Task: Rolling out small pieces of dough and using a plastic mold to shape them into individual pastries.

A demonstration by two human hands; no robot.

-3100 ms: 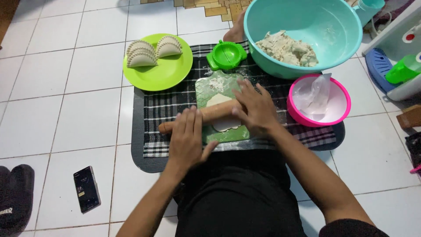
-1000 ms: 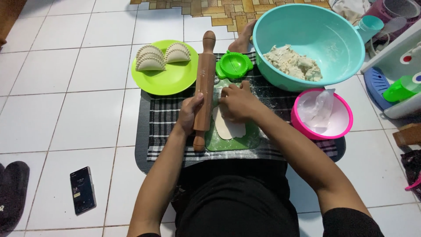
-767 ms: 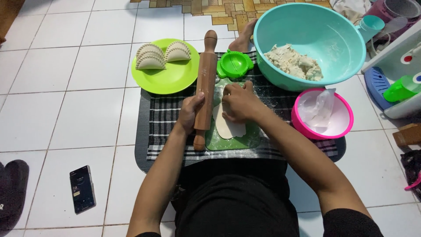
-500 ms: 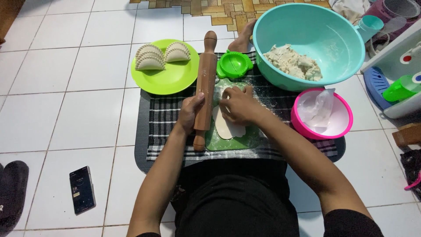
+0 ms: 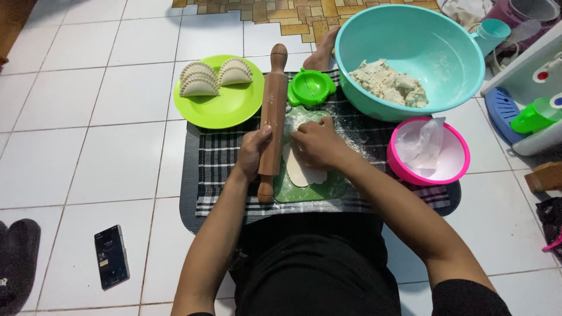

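A: Nearest first. Black phone (image 5: 111,256) on the white tiles bottom left, dark slipper (image 5: 14,260) at the left edge. The person sits on the floor, dark clothing, both forearms reaching forward

B: Hands?

A: Left hand (image 5: 253,153) is wrapped around the wooden rolling pin (image 5: 271,120), fingers closed on the lower part of the barrel. The pin lies lengthwise away from the person, just left of the dough. Right hand (image 5: 313,145) is pressed down on the flattened dough sheet (image 5: 303,172), fingers curled over its far end; can't tell if they pinch the edge or just rest on it

B: Dough sits on what?

A: Green mat (image 5: 328,188), which lies on the black checked cloth (image 5: 216,158). Flour dusted around it

B: Changed since earlier?

A: About three seconds back the pin lay crosswise under both hands, rolling over the dough. Now it's turned lengthwise and parked to the side in the left hand alone. Over the last second, almost nothing moved. I'd judge the rolling is finished and the sheet is being handled by hand

B: Further out?

A: Pink bowl (image 5: 453,172) with a clear plastic bag on the right. Green dumpling press (image 5: 310,88) just beyond the dough, lime plate (image 5: 219,111) with two crimped pastries (image 5: 213,76), big teal basin (image 5: 421,41) holding rough dough
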